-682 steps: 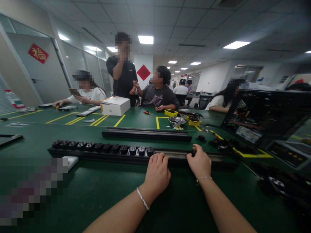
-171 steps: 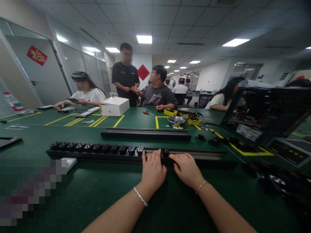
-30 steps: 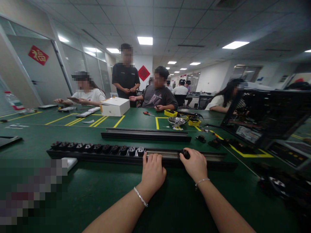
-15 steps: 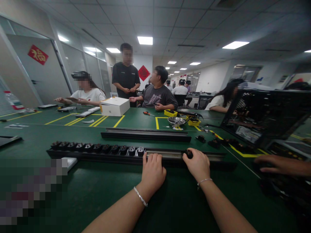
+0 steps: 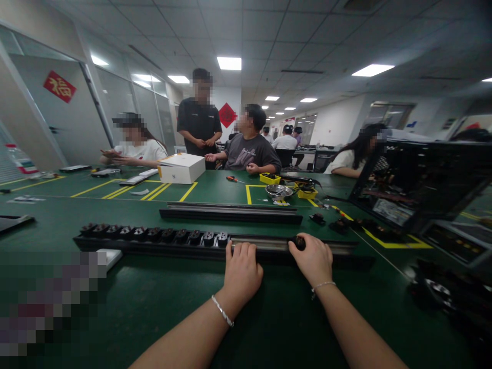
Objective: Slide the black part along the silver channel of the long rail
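A long black rail [image 5: 265, 248] with a metal channel lies across the table before me. Black socket modules [image 5: 181, 236] sit in a row along its left part, several of them with pale metal faces. My left hand [image 5: 242, 274] is closed over the front edge of the rail, just right of the last module in the row. Between the thumb and fingers of my right hand [image 5: 314, 261] is a loose black socket module [image 5: 298, 242], at the channel farther right. Its underside is hidden.
A second black rail [image 5: 230, 213] lies behind. Loose black parts [image 5: 342, 224] are spread at right, beside an open computer case [image 5: 415, 184]. Farther back are a metal bowl [image 5: 279, 192], yellow bins [image 5: 270, 179] and a white box [image 5: 182, 169]. Several people are around the table.
My hands and the socket module stay almost in place. Another person's hand at the right has left the view. The seated person at the far left has drawn their hands together.
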Motion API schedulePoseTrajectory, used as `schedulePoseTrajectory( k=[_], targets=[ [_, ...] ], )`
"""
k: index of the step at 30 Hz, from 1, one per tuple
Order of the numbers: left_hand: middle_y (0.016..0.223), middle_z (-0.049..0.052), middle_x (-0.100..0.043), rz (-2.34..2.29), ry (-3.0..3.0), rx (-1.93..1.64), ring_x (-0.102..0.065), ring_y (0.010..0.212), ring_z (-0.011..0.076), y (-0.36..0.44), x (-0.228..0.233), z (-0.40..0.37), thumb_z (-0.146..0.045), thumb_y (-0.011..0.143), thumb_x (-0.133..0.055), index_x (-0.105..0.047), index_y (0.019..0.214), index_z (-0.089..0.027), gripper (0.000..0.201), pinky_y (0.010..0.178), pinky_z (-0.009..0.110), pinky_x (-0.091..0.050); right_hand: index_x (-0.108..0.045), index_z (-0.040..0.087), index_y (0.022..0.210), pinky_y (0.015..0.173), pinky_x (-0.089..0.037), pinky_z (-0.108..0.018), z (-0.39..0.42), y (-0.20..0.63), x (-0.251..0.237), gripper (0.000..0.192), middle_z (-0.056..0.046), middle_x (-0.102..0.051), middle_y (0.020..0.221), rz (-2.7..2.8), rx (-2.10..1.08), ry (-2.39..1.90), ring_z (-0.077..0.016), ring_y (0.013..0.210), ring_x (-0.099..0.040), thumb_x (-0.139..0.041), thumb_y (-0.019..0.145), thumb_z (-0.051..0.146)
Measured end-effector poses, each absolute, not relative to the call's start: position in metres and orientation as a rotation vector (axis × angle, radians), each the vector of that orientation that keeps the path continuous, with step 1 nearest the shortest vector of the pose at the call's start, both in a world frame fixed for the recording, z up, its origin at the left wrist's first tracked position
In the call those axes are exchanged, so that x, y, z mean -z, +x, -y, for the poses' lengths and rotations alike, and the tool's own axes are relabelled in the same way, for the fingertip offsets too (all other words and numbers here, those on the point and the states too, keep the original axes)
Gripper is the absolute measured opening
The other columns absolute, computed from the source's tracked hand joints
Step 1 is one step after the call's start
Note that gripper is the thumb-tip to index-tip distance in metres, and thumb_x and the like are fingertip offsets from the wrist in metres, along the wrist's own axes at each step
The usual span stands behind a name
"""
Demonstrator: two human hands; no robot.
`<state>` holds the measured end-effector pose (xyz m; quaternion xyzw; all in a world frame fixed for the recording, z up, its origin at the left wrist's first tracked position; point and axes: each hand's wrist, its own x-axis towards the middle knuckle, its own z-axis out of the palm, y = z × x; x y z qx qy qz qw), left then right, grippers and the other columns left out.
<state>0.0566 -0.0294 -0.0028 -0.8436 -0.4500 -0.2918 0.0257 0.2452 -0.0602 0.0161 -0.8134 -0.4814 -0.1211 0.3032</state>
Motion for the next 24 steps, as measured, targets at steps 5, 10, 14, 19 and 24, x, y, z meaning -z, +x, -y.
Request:
schedulePoseTrajectory(
  k=[5,10,14,19,24],
  targets=[
    [0.107,0.006,-0.06,1.382,-2.61,0.902,-0.05,0.108,0.0243,0.057,0.003,0.03,-0.021,0.078,-0.051,-0.054,0.11,-0.02,0.032,0.111,0.05,-0.018,-0.061,0.02,0.099,0.092,-0.032,-0.041,0.06,0.246,-0.016,0.034,-0.008,-0.066,0.103,1.272,0.324,-2.179,-0.0259,0.104,-0.055,-0.048,0.078,0.043],
    [0.106,0.006,-0.06,1.386,-2.619,0.902,-0.051,0.107,0.0239,0.056,0.002,0.03,-0.022,0.079,-0.051,-0.054,0.11,-0.02,0.031,0.111,0.05,-0.019,-0.06,0.019,0.102,0.093,-0.031,-0.043,0.061,0.249,-0.015,0.036,-0.009,-0.066,0.105,1.258,0.326,-2.199,-0.026,0.105,-0.054,-0.045,0.079,0.042],
    [0.105,0.006,-0.06,1.375,-2.616,0.904,-0.051,0.106,0.0237,0.056,0.003,0.029,-0.022,0.079,-0.051,-0.054,0.109,-0.02,0.031,0.111,0.05,-0.019,-0.06,0.019,0.103,0.096,-0.029,-0.043,0.062,0.252,-0.014,0.036,-0.008,-0.066,0.105,1.237,0.325,-2.206,-0.0253,0.105,-0.053,-0.044,0.079,0.041],
    [0.104,0.005,-0.061,1.374,-2.597,0.913,-0.051,0.105,0.0238,0.057,0.004,0.029,-0.021,0.077,-0.053,-0.055,0.107,-0.019,0.031,0.111,0.049,-0.019,-0.059,0.019,0.104,0.096,-0.029,-0.043,0.062,0.257,-0.014,0.036,-0.008,-0.065,0.107,1.214,0.3,-2.218,-0.025,0.107,-0.053,-0.044,0.079,0.04],
    [0.106,0.006,-0.06,1.369,-2.612,0.929,-0.05,0.107,0.0241,0.056,0.005,0.029,-0.021,0.078,-0.051,-0.054,0.11,-0.019,0.032,0.111,0.05,-0.019,-0.059,0.019,0.104,0.098,-0.029,-0.044,0.063,0.258,-0.016,0.036,-0.009,-0.065,0.109,1.208,0.271,-2.238,-0.0254,0.108,-0.052,-0.045,0.079,0.039]
  ],
)
